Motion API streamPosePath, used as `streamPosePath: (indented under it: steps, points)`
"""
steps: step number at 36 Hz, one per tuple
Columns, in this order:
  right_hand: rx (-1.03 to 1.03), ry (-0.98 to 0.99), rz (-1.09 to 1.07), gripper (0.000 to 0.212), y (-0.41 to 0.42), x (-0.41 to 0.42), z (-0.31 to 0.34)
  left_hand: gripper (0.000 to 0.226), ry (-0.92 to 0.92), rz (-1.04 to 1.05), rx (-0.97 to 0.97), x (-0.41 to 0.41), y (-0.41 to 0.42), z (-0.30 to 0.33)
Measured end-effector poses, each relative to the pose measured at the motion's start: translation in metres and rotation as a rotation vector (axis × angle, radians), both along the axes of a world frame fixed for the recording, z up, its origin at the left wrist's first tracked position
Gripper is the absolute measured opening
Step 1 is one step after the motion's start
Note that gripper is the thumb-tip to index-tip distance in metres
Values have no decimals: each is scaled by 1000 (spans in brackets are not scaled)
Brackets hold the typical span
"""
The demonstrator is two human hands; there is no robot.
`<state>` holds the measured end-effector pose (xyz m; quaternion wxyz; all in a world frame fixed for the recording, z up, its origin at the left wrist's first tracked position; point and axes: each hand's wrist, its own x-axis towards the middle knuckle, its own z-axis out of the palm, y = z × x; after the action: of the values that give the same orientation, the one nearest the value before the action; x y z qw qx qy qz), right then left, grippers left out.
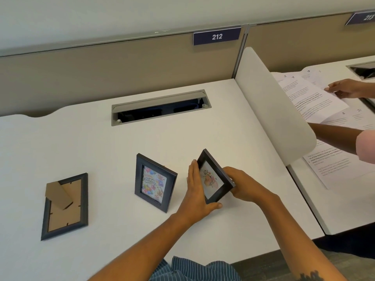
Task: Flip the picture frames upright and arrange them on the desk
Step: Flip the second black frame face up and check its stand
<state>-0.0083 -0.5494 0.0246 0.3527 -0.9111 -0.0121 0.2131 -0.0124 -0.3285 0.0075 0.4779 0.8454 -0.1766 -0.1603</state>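
"Where's the frame?"
"Both hands, left hand point(195, 191) and right hand point(243, 185), grip the tilted frame point(215, 177) by its sides, above the surface point(101, 142) near the front edge. It looks light, stiff, maybe breakable glass."

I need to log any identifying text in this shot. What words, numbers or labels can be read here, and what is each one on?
"212": white on the dark blue sign atop the partition.
"213": on the second sign at far right, cut off and blurred.
"HAPPY Birthday": on the picture in the standing frame.
Held frame: small dark lettering, too small to read.
Papers on the neighbouring desk: single printed digits are partly legible; body text is too small.
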Motion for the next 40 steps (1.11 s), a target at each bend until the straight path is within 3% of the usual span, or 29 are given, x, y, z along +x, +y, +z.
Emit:
streamPosePath:
  steps: [6,14,24,33,40]
  points:
    - [12,-62,-72,75,4,-18,2,138,-43,-26,9,-20,9,7]
    - [-109,-160,-132,95,9,-55,-4,128,-127,-93,130,-51,39,2]
    - [-273,-310,-193,114,34,-113,-33,119,-105,-164,188,-88,111,-16]
    - [-330,-314,-328,108,90,-155,-57,115,-111,-164,296,-111,195,-26]
    - [-322,-305,-320,106,141,-168,-61,112,-137,-45,338,-117,256,-34]
